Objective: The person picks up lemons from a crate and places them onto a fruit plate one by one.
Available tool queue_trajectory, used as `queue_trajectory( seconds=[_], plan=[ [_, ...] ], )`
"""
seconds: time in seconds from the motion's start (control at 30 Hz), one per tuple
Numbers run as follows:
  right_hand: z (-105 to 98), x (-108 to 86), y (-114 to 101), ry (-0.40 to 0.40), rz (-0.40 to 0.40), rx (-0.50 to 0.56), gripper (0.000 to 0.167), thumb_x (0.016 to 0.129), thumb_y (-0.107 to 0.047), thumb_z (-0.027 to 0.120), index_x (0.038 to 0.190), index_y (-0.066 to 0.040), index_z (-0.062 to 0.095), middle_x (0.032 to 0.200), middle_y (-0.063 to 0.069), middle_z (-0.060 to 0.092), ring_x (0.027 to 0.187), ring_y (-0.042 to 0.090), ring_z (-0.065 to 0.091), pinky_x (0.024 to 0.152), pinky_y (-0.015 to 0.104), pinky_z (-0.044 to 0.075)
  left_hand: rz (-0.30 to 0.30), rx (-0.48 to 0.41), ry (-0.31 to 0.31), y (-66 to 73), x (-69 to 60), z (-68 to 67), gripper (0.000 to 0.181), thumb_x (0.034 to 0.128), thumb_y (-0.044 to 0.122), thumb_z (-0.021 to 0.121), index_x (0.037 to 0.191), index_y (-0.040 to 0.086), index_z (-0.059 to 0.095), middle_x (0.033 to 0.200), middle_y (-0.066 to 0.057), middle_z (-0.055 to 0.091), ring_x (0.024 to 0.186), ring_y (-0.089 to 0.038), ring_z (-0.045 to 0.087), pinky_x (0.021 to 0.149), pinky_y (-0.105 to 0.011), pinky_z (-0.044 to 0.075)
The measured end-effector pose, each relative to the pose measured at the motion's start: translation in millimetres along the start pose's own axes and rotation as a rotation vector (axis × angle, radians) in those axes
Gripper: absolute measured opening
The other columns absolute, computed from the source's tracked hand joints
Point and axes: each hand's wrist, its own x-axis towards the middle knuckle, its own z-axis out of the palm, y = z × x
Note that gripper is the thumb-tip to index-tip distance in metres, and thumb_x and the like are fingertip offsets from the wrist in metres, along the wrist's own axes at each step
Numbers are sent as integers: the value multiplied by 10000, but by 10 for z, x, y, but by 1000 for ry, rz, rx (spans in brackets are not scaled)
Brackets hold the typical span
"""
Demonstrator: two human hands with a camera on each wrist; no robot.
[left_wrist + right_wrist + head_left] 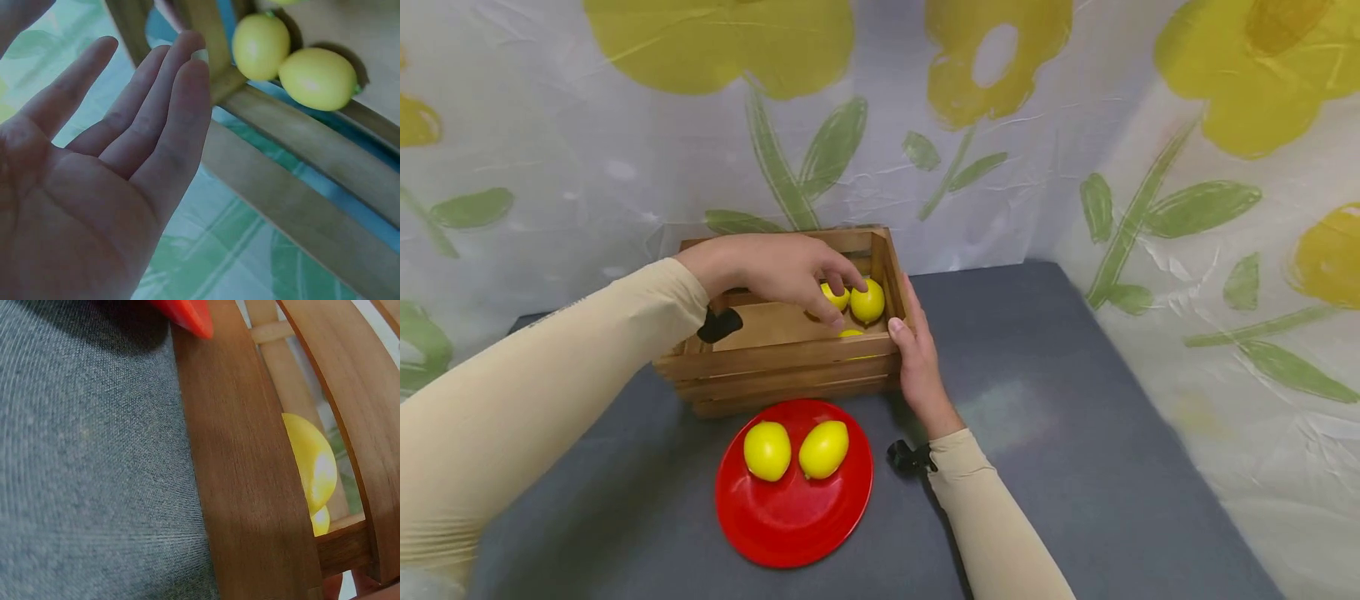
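Observation:
A slatted wooden crate (790,358) stands at the back of the table, with three yellow lemons (868,302) showing at its right end. Over them reaches my left hand (782,267), fingers loosely extended; its palm (75,206) holds nothing in the left wrist view, and two lemons (319,79) lie beyond the fingertips. My right hand (919,358) grips the crate's front right corner, thumb on the rim and fingers along the outer side. Through a gap between slats, the right wrist view shows a lemon (309,465). That hand is mostly out of this view.
In front of the crate a round red plate (790,533) carries two lemons, one on the left (767,452) and one on the right (824,450). Behind the grey table (1037,400) hangs a sheet (647,158) painted with yellow flowers, which continues along the right side.

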Motion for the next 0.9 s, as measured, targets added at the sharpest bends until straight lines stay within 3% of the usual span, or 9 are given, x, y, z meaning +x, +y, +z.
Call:
queue_trajectory(
  seconds=[0.2,0.43,0.57,0.7,0.8,0.9],
  plan=[
    [-6,-15,7,9,5,-16,657,1067,-485,441,1684,-527,220,1778,-214,191,1646,177,254,1324,634,217,-33,34,-40,-74,360,27,648,935,418,805,1531,249,617,1498,-135,652,1376,-303,614,1150,-520,506],
    [-9,0,-7,12,-5,-27,662,1063,-511,445,1684,-527,217,1777,-205,199,1635,181,269,1315,630,246,-36,103,-108,-64,649,128,657,925,360,762,1546,212,606,1551,-101,603,1326,-273,616,1138,-495,503],
    [14,16,-25,9,-20,-36,672,1062,-508,434,1697,-495,215,1786,-167,198,1639,241,272,1297,654,266,-35,137,-153,-94,743,201,625,944,305,715,1548,190,602,1466,-107,600,1091,-241,630,941,-406,539],
    [30,15,-36,4,-26,-48,681,1056,-505,427,1703,-478,218,1786,-146,203,1638,291,275,1286,666,276,-48,157,-201,-110,797,251,585,968,286,691,1539,193,608,1205,-114,619,834,-196,596,710,-317,500],
    [35,15,-36,6,-23,-53,680,1052,-510,431,1699,-487,223,1781,-156,206,1637,270,276,1290,662,270,-52,179,-205,-107,822,268,585,962,287,686,1538,211,614,1219,-97,621,932,-201,592,743,-309,483],
    [38,17,-38,6,-25,-50,680,1052,-503,438,1698,-487,226,1781,-159,206,1640,253,272,1302,652,253,-55,195,-206,-110,849,282,592,956,282,682,1542,231,613,1368,-95,616,1130,-251,573,873,-349,479]
  ],
)
